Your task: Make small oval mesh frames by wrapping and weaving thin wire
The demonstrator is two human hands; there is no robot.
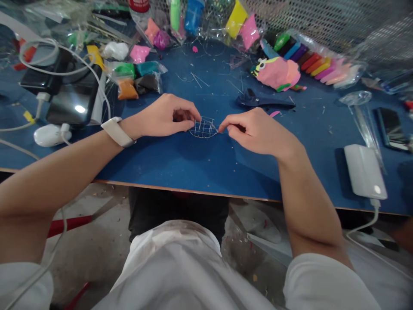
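Note:
A small wire frame [205, 128], shaped like a fish with a grid of thin wires, is held just over the blue table. My left hand [171, 115] pinches its left end between thumb and fingers. At the pointed right end, my right hand [248, 129] has thumb and index finger closed on the wire tip. Behind my right hand lies a dark-handled cutting tool [263, 102], with a small pink strip beside it. Farther back is a pink clay fish [279, 73] with a yellow-green face and a stuck-on eye.
Several clay packets [135, 77] lie at the back left, near phones and cables [72, 97]. A row of coloured clay sticks [318, 62] sits back right. Loose wire pieces [198, 79] are scattered mid-table. A white power bank [364, 171] with a cable stands right.

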